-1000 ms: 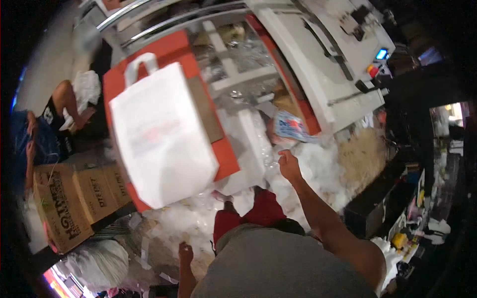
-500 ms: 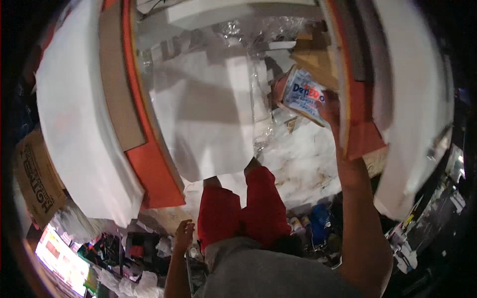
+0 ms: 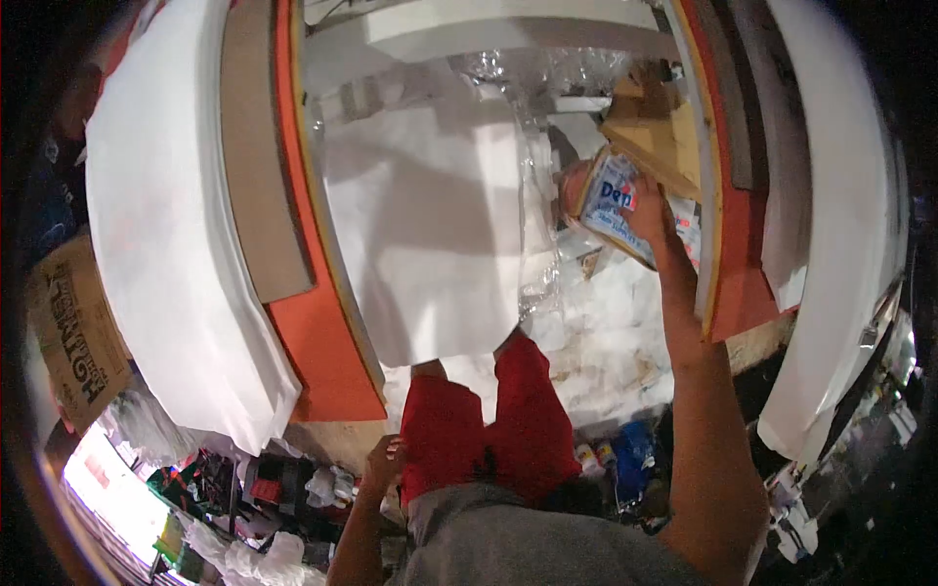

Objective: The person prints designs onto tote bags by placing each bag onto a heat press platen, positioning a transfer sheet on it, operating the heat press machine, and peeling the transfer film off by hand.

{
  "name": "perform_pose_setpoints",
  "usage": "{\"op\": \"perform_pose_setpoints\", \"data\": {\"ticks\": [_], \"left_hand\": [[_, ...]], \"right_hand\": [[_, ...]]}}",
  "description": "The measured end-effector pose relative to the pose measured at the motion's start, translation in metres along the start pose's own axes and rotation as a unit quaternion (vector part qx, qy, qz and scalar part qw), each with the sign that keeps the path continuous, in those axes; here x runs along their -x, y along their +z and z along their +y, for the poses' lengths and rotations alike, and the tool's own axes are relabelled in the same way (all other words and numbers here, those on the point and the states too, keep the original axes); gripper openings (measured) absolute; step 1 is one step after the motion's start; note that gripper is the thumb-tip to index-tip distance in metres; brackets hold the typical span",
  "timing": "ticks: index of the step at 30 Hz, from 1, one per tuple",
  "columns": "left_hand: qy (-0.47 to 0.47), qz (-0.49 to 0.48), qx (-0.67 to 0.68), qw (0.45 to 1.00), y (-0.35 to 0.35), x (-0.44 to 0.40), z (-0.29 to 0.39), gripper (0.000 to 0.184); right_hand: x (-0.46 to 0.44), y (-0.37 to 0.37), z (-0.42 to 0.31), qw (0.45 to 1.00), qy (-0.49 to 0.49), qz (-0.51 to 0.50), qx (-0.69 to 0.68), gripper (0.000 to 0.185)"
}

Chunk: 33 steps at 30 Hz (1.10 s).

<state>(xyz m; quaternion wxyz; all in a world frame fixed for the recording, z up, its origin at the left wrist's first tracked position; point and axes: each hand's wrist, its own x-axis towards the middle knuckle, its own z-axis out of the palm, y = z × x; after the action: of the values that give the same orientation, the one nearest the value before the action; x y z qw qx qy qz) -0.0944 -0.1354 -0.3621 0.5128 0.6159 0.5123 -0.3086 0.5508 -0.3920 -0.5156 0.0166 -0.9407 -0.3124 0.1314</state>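
My right hand (image 3: 649,214) grips the side of a pack (image 3: 608,200) with blue and red "Dep..." lettering on a pale wrapper. The pack is tilted, and my fingers cover part of the print. Behind my wrist, another printed surface (image 3: 688,240) shows in part. My left hand (image 3: 385,459) hangs low beside the red shorts, fingers loosely curled, with no object visible in it. Between the two side panels lies a broad white sheet (image 3: 425,225), its near edge at my legs.
Orange-edged panels stand to the left (image 3: 327,352) and right (image 3: 747,278), with white sheets hanging outside them. Brown cardboard (image 3: 650,122) is behind the pack. A cardboard box (image 3: 78,332) and a bright screen (image 3: 112,503) are at far left. Clutter covers the floor behind me.
The view has shifted, so the panels and sheet appear further right. My right hand still holds the pack, which is turned slightly. My left hand remains low, its fingers more curled.
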Motion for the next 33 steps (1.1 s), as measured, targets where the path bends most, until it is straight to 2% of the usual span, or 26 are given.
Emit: {"op": "perform_pose_setpoints", "data": {"ticks": [1, 2, 4, 5, 7, 9, 11, 12, 13, 14, 16, 17, 18, 20, 21, 22, 23, 24, 25, 26, 28, 29, 30, 31, 32, 33], "left_hand": [[0.029, 0.001, -0.024, 0.999, -0.002, 0.0, 0.007, 0.032], [0.056, 0.002, -0.049, 0.997, -0.004, 0.0, 0.015, 0.032], [0.031, -0.002, -0.047, 0.998, -0.009, -0.002, 0.026, 0.033], [0.001, -0.01, -0.045, 0.999, -0.011, -0.001, 0.03, 0.033], [-0.004, -0.02, -0.027, 0.999, -0.014, 0.002, 0.039, 0.034], [-0.005, -0.023, -0.005, 1.0, -0.015, 0.01, 0.046, 0.034], [0.052, -0.074, -0.08, 0.993, -0.013, 0.013, 0.055, 0.039], [0.069, -0.041, -0.075, 0.994, -0.01, 0.015, 0.063, 0.039], [0.218, -0.047, -0.162, 0.961, -0.001, 0.014, 0.072, 0.043], [0.357, -0.047, -0.256, 0.897, 0.008, 0.011, 0.088, 0.048], [0.453, -0.016, -0.228, 0.862, 0.011, 0.024, 0.156, 0.051], [0.426, 0.005, -0.096, 0.9, 0.003, 0.058, 0.204, 0.05], [0.444, 0.018, -0.097, 0.89, -0.01, 0.079, 0.235, 0.05], [0.525, -0.01, -0.142, 0.839, -0.053, 0.115, 0.282, 0.043], [0.445, -0.076, -0.161, 0.878, -0.076, 0.135, 0.3, 0.038], [0.456, -0.065, -0.164, 0.872, -0.091, 0.138, 0.302, 0.038], [0.461, -0.1, -0.244, 0.847, -0.107, 0.134, 0.3, 0.039], [0.46, -0.134, -0.322, 0.817, -0.125, 0.132, 0.295, 0.041], [0.545, -0.054, -0.257, 0.796, -0.15, 0.135, 0.285, 0.03], [0.445, -0.009, -0.162, 0.881, -0.164, 0.12, 0.276, 0.028], [0.402, 0.034, -0.05, 0.913, -0.225, 0.118, 0.275, 0.02], [0.426, 0.073, 0.018, 0.901, -0.247, 0.093, 0.264, 0.014], [0.435, 0.126, 0.019, 0.891, -0.281, 0.115, 0.278, 0.013], [0.459, 0.151, 0.125, 0.867, -0.301, 0.09, 0.272, 0.012], [0.471, 0.228, 0.112, 0.845, -0.324, 0.09, 0.28, 0.011], [0.453, 0.26, 0.149, 0.839, -0.34, 0.063, 0.28, 0.011]], "right_hand": [[-0.006, 0.004, -0.001, 0.996, -0.002, 0.086, 0.013, 0.073], [-0.014, 0.003, -0.001, 0.996, -0.004, 0.093, 0.011, 0.073], [-0.024, 0.002, 0.003, 1.0, -0.002, -0.01, 0.023, 0.056], [-0.028, 0.002, 0.006, 1.0, -0.002, -0.01, 0.021, 0.056], [-0.033, -0.005, 0.011, 0.998, -0.004, -0.055, 0.035, 0.036], [-0.016, -0.003, 0.02, 1.0, -0.001, -0.024, -0.003, 0.03], [0.013, -0.006, 0.01, 0.998, -0.015, 0.02, -0.058, 0.026], [0.041, -0.035, -0.022, 0.995, 0.035, -0.02, -0.094, 0.025], [0.072, -0.039, -0.038, 0.992, -0.002, -0.083, -0.097, 0.026], [0.102, -0.042, -0.053, 0.983, -0.039, -0.145, -0.103, 0.029], [0.184, 0.006, -0.06, 0.95, -0.258, -0.125, -0.126, 0.027], [0.2, -0.126, -0.151, 0.926, -0.177, -0.241, -0.23, 0.025], [0.221, -0.151, -0.18, 0.917, -0.206, -0.258, -0.222, 0.025], [0.24, -0.216, -0.241, 0.893, -0.215, -0.241, -0.314, 0.031], [0.243, -0.251, -0.267, 0.897, -0.223, -0.226, -0.307, 0.031], [0.243, -0.288, -0.292, 0.906, -0.167, -0.252, -0.296, 0.033], [0.239, -0.316, -0.31, 0.911, -0.11, -0.276, -0.286, 0.036], [0.233, -0.335, -0.324, 0.914, -0.115, -0.266, -0.283, 0.036], [0.229, -0.353, -0.336, 0.899, -0.09, -0.257, -0.344, 0.036], [0.225, -0.367, -0.348, 0.878, -0.064, -0.25, -0.404, 0.036], [0.209, -0.367, -0.351, 0.9, -0.117, -0.196, -0.371, 0.039], [0.202, -0.364, -0.351, 0.909, -0.102, -0.154, -0.374, 0.039], [0.195, -0.365, -0.354, 0.916, -0.088, -0.111, -0.376, 0.039], [0.189, -0.372, -0.363, 0.924, -0.082, -0.047, -0.37, 0.037], [0.183, -0.379, -0.371, 0.929, -0.078, 0.023, -0.362, 0.035], [0.176, -0.38, -0.38, 0.929, -0.076, 0.026, -0.361, 0.035]]}}
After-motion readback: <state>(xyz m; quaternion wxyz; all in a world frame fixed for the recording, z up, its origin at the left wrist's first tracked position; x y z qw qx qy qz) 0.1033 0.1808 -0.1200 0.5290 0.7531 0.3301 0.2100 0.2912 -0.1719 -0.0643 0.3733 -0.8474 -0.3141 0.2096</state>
